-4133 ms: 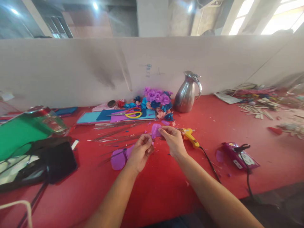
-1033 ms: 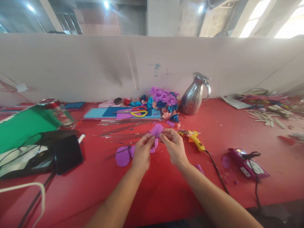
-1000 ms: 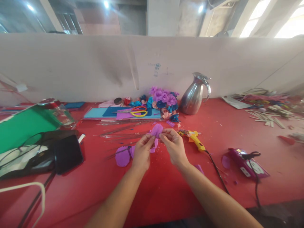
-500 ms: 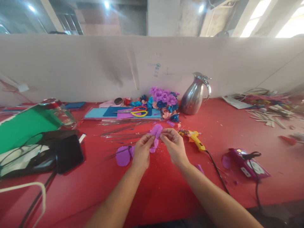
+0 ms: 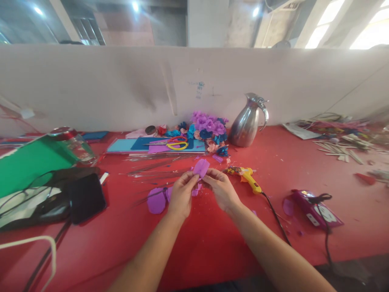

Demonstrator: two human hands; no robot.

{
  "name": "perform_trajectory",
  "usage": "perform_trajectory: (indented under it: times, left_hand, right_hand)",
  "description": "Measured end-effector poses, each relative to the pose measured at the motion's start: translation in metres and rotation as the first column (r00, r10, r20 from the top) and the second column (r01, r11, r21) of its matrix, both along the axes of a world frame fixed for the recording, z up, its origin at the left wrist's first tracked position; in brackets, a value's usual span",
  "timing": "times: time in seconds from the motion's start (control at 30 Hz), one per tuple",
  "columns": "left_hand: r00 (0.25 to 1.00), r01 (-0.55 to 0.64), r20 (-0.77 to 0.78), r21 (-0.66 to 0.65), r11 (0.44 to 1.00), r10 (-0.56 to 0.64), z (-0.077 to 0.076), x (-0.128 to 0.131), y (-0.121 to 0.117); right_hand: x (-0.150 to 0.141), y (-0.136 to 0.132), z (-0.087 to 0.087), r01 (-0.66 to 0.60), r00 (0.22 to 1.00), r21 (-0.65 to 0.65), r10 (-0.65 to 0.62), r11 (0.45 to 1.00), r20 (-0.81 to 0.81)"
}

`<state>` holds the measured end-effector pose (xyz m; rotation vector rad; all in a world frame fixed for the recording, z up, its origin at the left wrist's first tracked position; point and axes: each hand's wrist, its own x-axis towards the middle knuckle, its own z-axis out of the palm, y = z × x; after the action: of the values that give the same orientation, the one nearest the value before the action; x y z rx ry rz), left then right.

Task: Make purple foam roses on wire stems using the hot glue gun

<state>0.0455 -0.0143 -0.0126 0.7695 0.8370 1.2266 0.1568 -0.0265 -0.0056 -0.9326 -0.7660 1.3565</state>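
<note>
Between both hands is a purple paper petal, pinched at its lower edge and held above the red table. My left hand grips its left side with thumb and fingers pressed together. Closed on the lower right of the same petal is my right hand. Beside my left hand lie more purple paper petals, partly hidden by that hand. Behind my fingers a few purple scraps show on the table. Thin wires stretch out to the left of the petal.
A yellow glue gun lies right of my hands, its cord running to a magenta power box. Scissors rest on blue paper sheets. Behind are paper flowers and a steel jug. A phone lies left.
The petal has turned and now shows a broader face, tilted to the right. My right hand's fingers have shifted slightly inward and lower on it.
</note>
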Motion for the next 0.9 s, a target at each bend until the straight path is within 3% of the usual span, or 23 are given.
perform_trajectory:
  times: [0.23,0.3,0.37,0.43,0.5,0.57,0.63,0.73,0.9]
  left_hand:
    - [0.999,-0.034,0.001,-0.014,0.999,0.034,-0.001,-0.001,0.002]
    - [0.998,-0.065,-0.022,-0.023,0.998,0.064,-0.004,-0.001,0.004]
    - [0.993,-0.112,-0.053,-0.027,0.993,0.11,-0.007,-0.002,0.006]
    - [0.984,-0.16,-0.084,-0.03,0.987,0.157,-0.01,-0.004,0.009]
    - [0.975,-0.196,-0.112,-0.031,0.98,0.192,-0.012,-0.005,0.011]
    - [0.973,-0.193,-0.136,-0.027,0.981,0.188,-0.012,-0.005,0.011]
    - [0.977,-0.135,-0.168,-0.014,0.991,0.131,-0.012,-0.006,0.011]
    - [0.973,-0.019,-0.232,-0.011,1.0,0.016,-0.011,-0.005,0.008]
    - [0.968,0.075,-0.24,-0.008,0.997,-0.075,-0.011,-0.004,0.006]
  right_hand:
    - [0.002,0.002,-0.001,-0.015,0.995,0.007,0.014,1.0,0.103]
    - [0.011,0.005,0.003,0.003,0.974,0.025,-0.009,1.0,0.226]
    - [0.029,0.006,0.008,0.031,0.903,0.067,-0.057,0.997,0.426]
    - [0.055,0.005,0.011,0.071,0.719,0.125,-0.138,0.99,0.681]
    - [0.085,-0.001,0.006,0.146,0.386,0.156,-0.202,0.977,0.9]
    - [0.115,-0.01,-0.004,0.296,0.107,0.127,-0.165,0.947,0.98]
    - [0.138,-0.017,-0.018,0.376,-0.009,0.104,-0.109,0.921,0.994]
    - [0.155,-0.02,-0.034,0.373,0.05,0.05,-0.074,0.926,0.996]
    - [0.153,-0.006,-0.035,0.435,0.353,-0.093,-0.075,0.896,0.933]
